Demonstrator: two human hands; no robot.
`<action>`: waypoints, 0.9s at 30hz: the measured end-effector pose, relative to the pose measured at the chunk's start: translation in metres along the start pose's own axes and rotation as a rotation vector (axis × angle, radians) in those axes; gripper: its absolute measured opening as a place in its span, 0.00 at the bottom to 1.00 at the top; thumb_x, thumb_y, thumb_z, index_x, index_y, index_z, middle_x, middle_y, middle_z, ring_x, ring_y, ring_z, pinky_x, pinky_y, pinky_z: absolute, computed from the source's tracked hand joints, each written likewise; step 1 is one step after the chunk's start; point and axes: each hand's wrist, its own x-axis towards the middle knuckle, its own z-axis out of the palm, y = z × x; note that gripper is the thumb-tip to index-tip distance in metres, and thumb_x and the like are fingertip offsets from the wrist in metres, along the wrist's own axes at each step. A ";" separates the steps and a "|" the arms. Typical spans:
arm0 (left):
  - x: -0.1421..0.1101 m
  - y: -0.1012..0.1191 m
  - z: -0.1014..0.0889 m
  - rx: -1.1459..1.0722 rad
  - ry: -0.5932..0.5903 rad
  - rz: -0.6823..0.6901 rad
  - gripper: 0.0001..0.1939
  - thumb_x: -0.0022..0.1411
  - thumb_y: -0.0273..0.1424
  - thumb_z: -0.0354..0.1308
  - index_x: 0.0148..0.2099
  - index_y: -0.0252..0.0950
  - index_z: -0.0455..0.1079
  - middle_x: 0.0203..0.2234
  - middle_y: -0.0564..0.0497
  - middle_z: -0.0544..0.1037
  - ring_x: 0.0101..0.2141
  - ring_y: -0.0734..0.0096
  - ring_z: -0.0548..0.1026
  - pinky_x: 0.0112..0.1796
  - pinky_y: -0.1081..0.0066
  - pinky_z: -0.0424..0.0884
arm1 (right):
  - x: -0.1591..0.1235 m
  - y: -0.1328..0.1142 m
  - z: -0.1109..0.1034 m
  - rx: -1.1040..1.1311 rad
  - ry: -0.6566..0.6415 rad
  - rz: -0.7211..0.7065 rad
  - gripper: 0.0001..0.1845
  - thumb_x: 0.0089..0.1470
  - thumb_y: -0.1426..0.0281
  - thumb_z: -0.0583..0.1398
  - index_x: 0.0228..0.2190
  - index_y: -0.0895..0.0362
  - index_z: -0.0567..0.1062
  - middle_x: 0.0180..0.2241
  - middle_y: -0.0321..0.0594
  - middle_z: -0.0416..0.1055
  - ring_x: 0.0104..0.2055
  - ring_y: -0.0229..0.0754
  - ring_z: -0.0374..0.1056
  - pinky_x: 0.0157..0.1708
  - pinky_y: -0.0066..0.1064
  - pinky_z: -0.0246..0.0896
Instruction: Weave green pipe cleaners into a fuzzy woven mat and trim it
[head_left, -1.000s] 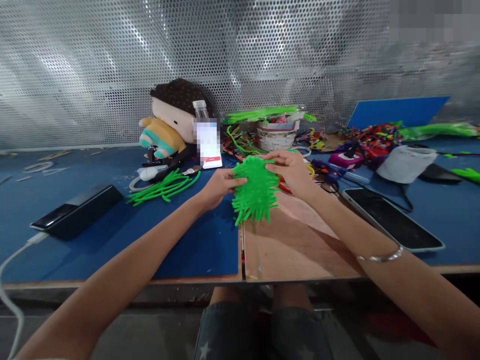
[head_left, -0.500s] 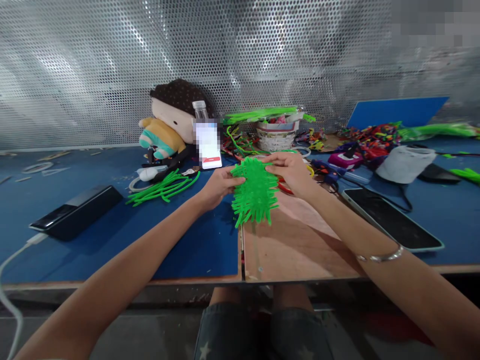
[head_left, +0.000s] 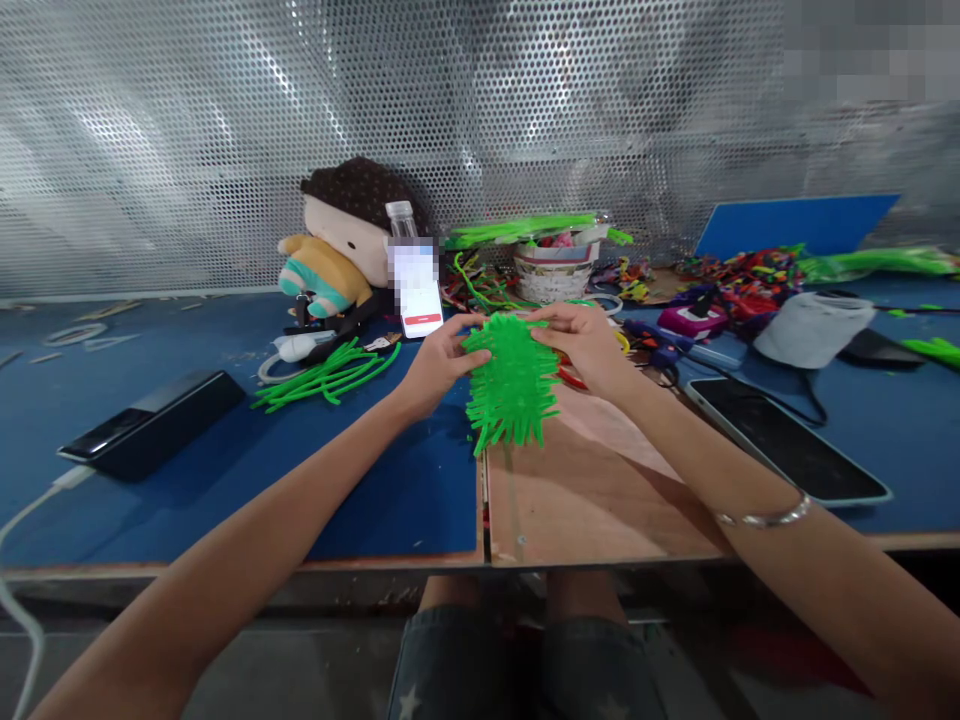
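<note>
Left hand (head_left: 437,370) and right hand (head_left: 589,348) pinch the upper sides of the green piece (head_left: 514,375). Uneven pulling could work its bristly strands (head_left: 496,425) loose.

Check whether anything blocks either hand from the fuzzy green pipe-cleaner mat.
Nothing visible does: the bare left hand holds the fuzzy green pipe-cleaner mat at its upper left, the bare right hand at its upper right.
</note>
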 end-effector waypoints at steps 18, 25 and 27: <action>0.000 0.001 0.000 0.166 0.018 0.225 0.12 0.44 0.25 0.62 0.35 0.36 0.67 0.22 0.57 0.70 0.24 0.79 0.67 0.25 0.76 0.62 | -0.001 0.001 0.002 -0.061 0.027 -0.045 0.08 0.38 0.70 0.64 0.27 0.56 0.75 0.24 0.33 0.73 0.25 0.34 0.66 0.26 0.27 0.59; 0.003 -0.002 -0.003 0.184 0.020 0.204 0.10 0.41 0.26 0.64 0.29 0.34 0.68 0.21 0.55 0.71 0.24 0.77 0.68 0.27 0.74 0.64 | -0.003 -0.001 0.004 -0.115 0.000 -0.065 0.07 0.39 0.71 0.63 0.27 0.56 0.75 0.30 0.36 0.75 0.31 0.36 0.69 0.33 0.29 0.62; 0.003 -0.002 -0.004 0.191 0.011 0.198 0.10 0.41 0.26 0.64 0.29 0.34 0.67 0.22 0.55 0.72 0.24 0.77 0.68 0.27 0.75 0.64 | -0.003 -0.001 0.005 -0.123 -0.002 -0.075 0.07 0.40 0.71 0.63 0.27 0.56 0.75 0.31 0.36 0.75 0.32 0.37 0.69 0.34 0.30 0.62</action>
